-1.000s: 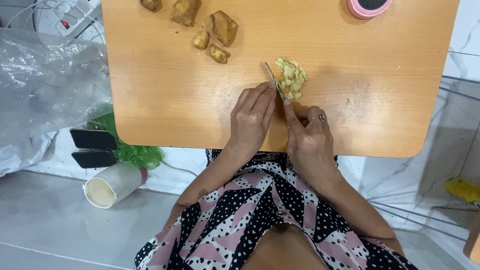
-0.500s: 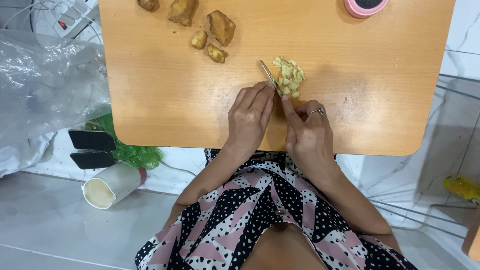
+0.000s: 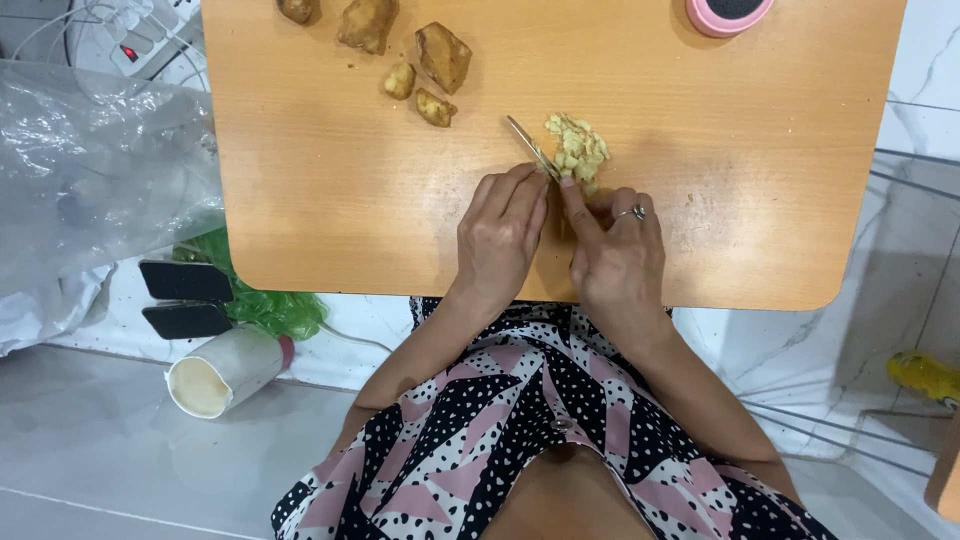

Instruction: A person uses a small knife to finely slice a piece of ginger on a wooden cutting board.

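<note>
Far left of the frame: crumpled clear plastic sheet, with a white power strip above it at the upper left. Lower left, on the floor: two black clips beside green plastic, and a white cup lying on its side.

Centre: orange wooden worktop, rounded corners. Along its top edge, left of centre: ginger chunks, brown-skinned (five pieces, loosely grouped).

Centre of the frame: left hand, palm down, fingertips pressed flat near the knife. The narrow blade runs diagonally up and left, just beside the chopped ginger, a small pale yellow heap on the worktop.

Right of centre: right hand, ring on one finger, closed around the knife's handle, forefinger stretched toward the blade.

Top right: pink round object, cut off by the frame edge.
</note>
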